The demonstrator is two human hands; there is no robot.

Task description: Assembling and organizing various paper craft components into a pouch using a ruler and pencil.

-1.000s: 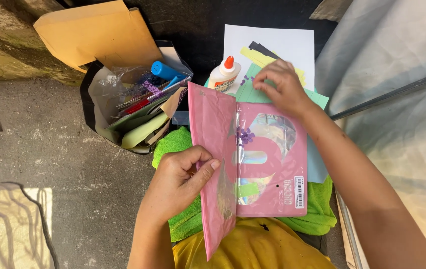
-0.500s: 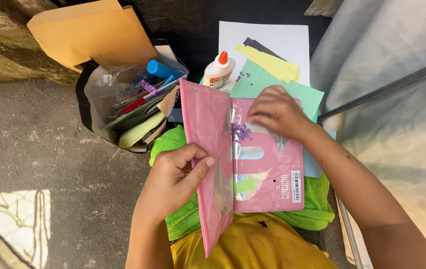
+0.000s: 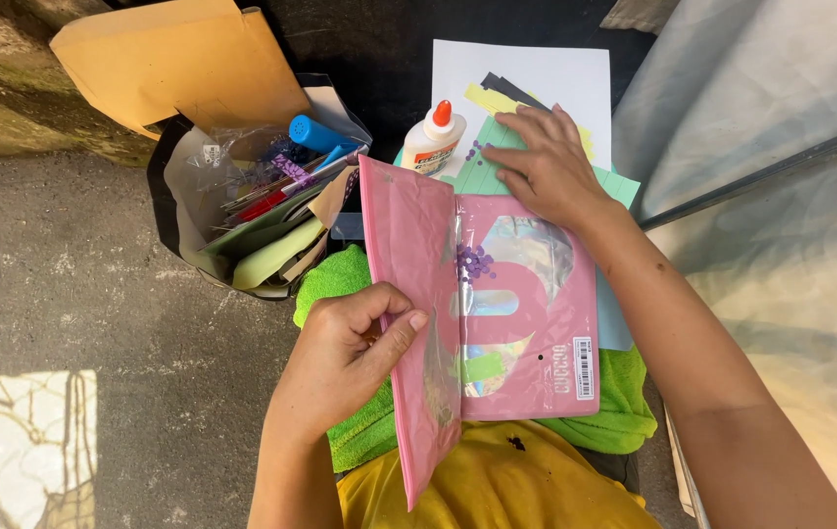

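Observation:
A pink plastic folder (image 3: 536,343) with a shiny window lies open on my lap over a green cloth (image 3: 340,284). My left hand (image 3: 350,353) pinches its raised left flap (image 3: 408,294) between thumb and fingers. Small purple dots (image 3: 475,263) sit on the folder near its fold. My right hand (image 3: 546,167) rests flat, fingers spread, on a light green paper sheet (image 3: 482,171) just beyond the folder. More purple dots (image 3: 478,150) lie on that sheet by my fingertips. A white glue bottle (image 3: 432,140) with an orange cap stands left of that hand.
White paper (image 3: 536,78) with yellow and dark strips lies under the green sheet. A black bag (image 3: 262,206) at the left holds pens, papers, a blue tube and a plastic pouch. A tan envelope (image 3: 173,59) leans behind it. A grey sheet (image 3: 781,147) covers the right side.
My right hand slid from the folder's top edge forward onto the green sheet and now lies flat there. My left hand still holds the flap.

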